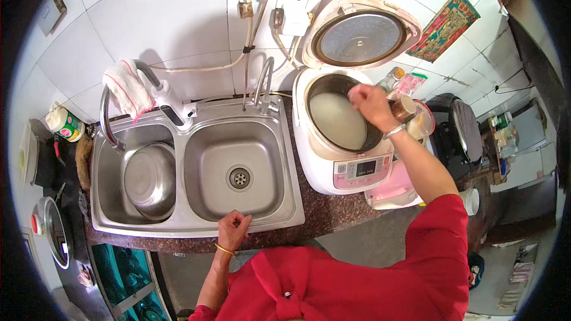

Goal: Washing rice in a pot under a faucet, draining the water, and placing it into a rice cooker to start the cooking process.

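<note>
My right hand [371, 103] is over the right rim of a rice cooker's dark inner pot [332, 84]. Its fingers are curled and blurred, so whether they hold anything is unclear. Cloudy whitish liquid [337, 118] fills part of the pot. The white rice cooker [311, 162] stands right of the sink with its lid [359, 38] raised against the wall. My left hand [234, 228], fingers curled in and nothing visible in it, is at the front rim of the double-bowl stainless steel sink [267, 220].
An upturned metal basin [149, 178] lies in the left bowl. A cloth [127, 89] drapes over the faucet [171, 102]; a slimmer tap [266, 104] stands behind the right bowl. Jars [403, 108] crowd the cooker's right side, near a pink-and-white appliance [392, 187]. Cables hang from a wall socket [294, 11].
</note>
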`<act>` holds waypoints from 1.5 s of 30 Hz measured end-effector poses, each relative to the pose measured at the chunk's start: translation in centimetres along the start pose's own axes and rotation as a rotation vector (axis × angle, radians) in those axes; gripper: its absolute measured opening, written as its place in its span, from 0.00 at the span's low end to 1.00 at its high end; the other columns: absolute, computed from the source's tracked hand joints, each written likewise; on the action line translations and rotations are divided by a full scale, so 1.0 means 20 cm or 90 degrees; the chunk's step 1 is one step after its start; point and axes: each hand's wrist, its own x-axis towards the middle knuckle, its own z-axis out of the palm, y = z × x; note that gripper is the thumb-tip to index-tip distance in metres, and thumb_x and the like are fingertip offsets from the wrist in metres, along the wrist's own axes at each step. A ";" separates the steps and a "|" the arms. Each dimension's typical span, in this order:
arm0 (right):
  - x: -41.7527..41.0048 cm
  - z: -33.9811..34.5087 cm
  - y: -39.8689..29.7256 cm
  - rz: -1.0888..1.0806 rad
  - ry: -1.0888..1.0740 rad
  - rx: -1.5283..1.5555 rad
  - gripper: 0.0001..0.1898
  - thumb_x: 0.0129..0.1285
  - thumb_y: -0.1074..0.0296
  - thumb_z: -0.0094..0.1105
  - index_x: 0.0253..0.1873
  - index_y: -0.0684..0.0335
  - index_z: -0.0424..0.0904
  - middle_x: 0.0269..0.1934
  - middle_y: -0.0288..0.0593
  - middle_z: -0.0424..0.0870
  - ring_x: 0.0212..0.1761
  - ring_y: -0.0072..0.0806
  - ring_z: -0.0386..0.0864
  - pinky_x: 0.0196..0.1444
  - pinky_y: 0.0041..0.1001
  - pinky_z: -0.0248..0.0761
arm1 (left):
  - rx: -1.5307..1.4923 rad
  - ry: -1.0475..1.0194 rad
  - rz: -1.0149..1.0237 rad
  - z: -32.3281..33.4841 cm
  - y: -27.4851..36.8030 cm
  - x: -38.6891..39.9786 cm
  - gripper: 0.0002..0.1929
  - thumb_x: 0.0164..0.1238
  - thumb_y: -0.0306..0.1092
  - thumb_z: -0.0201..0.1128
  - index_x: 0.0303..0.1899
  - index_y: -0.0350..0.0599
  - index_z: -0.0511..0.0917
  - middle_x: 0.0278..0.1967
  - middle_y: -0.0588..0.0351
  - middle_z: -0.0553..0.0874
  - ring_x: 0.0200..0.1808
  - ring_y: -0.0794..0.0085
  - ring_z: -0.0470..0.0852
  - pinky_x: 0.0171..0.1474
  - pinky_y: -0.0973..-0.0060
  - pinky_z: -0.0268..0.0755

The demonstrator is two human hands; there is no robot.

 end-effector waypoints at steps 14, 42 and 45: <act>0.41 -0.64 -0.38 -0.175 0.324 -0.381 0.27 0.69 0.47 0.29 0.38 0.64 0.74 0.30 0.59 0.78 0.36 0.53 0.76 0.40 0.42 0.67 | -0.002 -0.018 0.012 -0.02 -0.04 -0.08 0.13 0.57 0.33 0.64 0.20 0.39 0.72 0.13 0.62 0.73 0.14 0.81 0.73 0.16 0.81 0.64; -0.36 0.06 -0.37 -0.300 0.051 -0.305 0.21 0.55 0.68 0.56 0.53 0.69 0.70 0.59 0.65 0.62 0.64 0.57 0.56 0.65 0.45 0.51 | 0.037 -0.100 0.024 -0.07 -0.11 -0.09 0.14 0.58 0.36 0.64 0.20 0.39 0.72 0.13 0.62 0.74 0.13 0.81 0.74 0.16 0.80 0.66; -0.25 0.25 -0.56 -0.292 0.064 -0.196 0.18 0.55 0.67 0.58 0.48 0.73 0.72 0.64 0.73 0.50 0.68 0.61 0.48 0.68 0.45 0.45 | 0.071 -0.079 0.051 -0.09 -0.10 -0.11 0.14 0.58 0.36 0.64 0.20 0.40 0.72 0.12 0.62 0.74 0.13 0.81 0.75 0.15 0.81 0.66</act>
